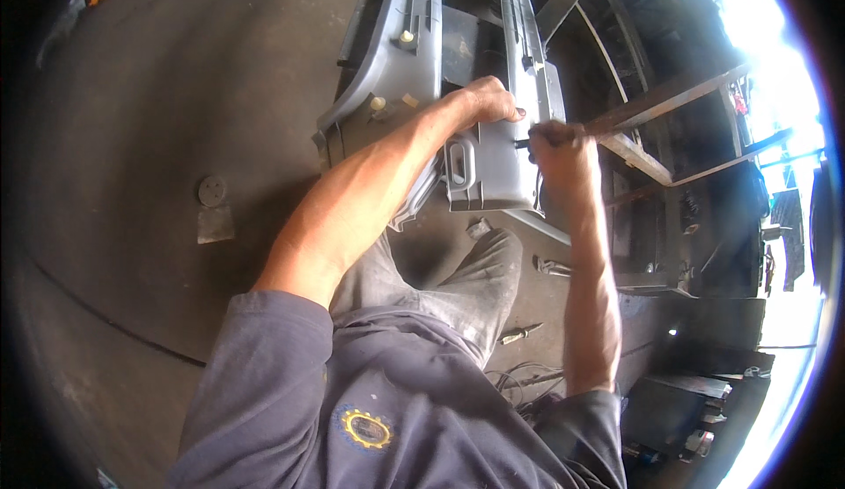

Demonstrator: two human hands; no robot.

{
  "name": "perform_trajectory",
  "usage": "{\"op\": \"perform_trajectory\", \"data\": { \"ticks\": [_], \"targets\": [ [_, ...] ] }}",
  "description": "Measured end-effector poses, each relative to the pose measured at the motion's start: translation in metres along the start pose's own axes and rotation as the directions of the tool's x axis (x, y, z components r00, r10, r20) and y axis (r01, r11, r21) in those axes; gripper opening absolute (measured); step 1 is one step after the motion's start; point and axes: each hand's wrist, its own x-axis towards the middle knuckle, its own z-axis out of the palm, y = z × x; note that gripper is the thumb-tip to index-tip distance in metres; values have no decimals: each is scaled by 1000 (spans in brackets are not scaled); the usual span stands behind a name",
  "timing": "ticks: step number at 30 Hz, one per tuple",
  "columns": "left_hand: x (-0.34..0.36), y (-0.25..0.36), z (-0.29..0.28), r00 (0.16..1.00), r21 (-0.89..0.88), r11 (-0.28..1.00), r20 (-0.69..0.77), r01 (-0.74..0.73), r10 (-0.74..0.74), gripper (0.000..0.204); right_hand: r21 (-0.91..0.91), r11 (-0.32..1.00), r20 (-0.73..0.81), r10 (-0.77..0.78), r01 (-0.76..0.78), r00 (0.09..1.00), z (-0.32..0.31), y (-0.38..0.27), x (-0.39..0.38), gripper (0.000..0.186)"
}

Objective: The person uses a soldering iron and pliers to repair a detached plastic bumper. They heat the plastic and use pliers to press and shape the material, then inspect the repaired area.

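Ahead of me stands a long grey plastic trim panel (pixel 489 185) with an oval handle-like recess near its lower end. My left hand (pixel 489 100) is curled over its surface, thumb stretched toward the right edge; the fingers' undersides are hidden. Closed at that right edge is my right hand (pixel 565 141), its fingers around a small dark object (pixel 522 144) whose end points at the panel; its kind is too hidden to name. A second grey trim panel (pixel 380 80) lies alongside on the left, bearing pale round clips (pixel 406 37).
Rusty metal framework (pixel 656 106) rises close on the right. On the floor lie a metal tool (pixel 553 267), a thin pointed tool (pixel 521 334), a coiled cable (pixel 528 375), a round disc (pixel 211 191) and a pale square piece (pixel 215 225). A dark cable (pixel 123 326) crosses the floor at left.
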Motion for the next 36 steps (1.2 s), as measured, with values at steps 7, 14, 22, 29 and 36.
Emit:
{"op": "perform_trajectory", "data": {
  "ticks": [7,14,22,29,36],
  "targets": [
    [7,-6,-1,997,14,997,16,-81,81,37,73,994,-304,-50,76,951,31,-1,-46,13],
    [13,-11,7,990,187,972,36,-142,137,33,4,973,103,228,-229,968,4,-1,14,22],
    [-8,2,16,990,300,951,-97,-72,105,38,-11,958,118,287,-288,951,-14,-22,2,33],
    [-13,-5,22,963,461,878,-153,-130,223,56,-96,984,46,153,-148,987,-12,-25,6,28],
    [11,-26,25,962,473,872,-153,-130,226,81,-78,993,-21,88,-90,996,13,-6,17,24]
  ]
}}
